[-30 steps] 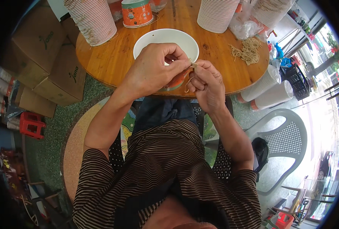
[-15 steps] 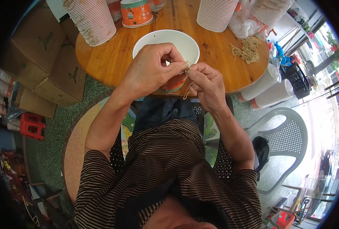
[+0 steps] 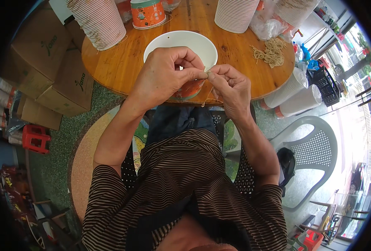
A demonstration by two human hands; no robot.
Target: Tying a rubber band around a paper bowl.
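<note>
My left hand [image 3: 166, 75] and my right hand [image 3: 231, 85] meet fingertip to fingertip over the near edge of a round wooden table [image 3: 122, 62]. Between the pinched fingers runs a thin tan string [image 3: 208, 90], and a loop of it hangs below my right hand. Directly under the hands stands a paper bowl [image 3: 181, 42], white inside with an orange printed outside. My left thumb and forefinger pinch the string just above the bowl's near rim.
Tall stacks of paper bowls [image 3: 99, 21] [image 3: 235, 14] and an orange printed cup [image 3: 148, 12] stand at the table's back. A pile of tan strings [image 3: 271, 52] lies at right. Cardboard boxes [image 3: 47, 71] sit left, a white plastic chair [image 3: 311, 154] right.
The bowl, earlier tilted and half hidden under my hands, now sits upright below them. My hands have lifted a little and drawn together on the string.
</note>
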